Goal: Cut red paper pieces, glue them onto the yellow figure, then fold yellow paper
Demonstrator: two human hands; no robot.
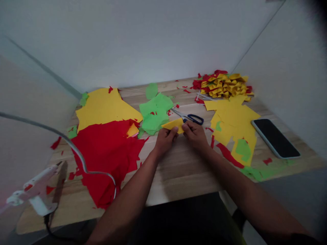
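Note:
A small folded piece of yellow paper [174, 124] is held above the wooden table between both my hands. My left hand [166, 139] pinches its left lower edge with thumb and fingers. At its right end, my right hand [194, 135] is closed on the same paper, thumb on top. Just behind the right hand lies a pair of scissors [196, 118] with dark blue handles, blades pointing left. Green paper pieces [156, 112] lie right behind the yellow piece.
Large red [107, 153] and yellow sheets [102, 107] cover the left side. A glue gun [38, 192] stands front left, near a grey cable [79, 154]. On the right are yellow cut sheets [230, 117], a phone [276, 137] and a pile of folded yellow-and-red paper [224, 85].

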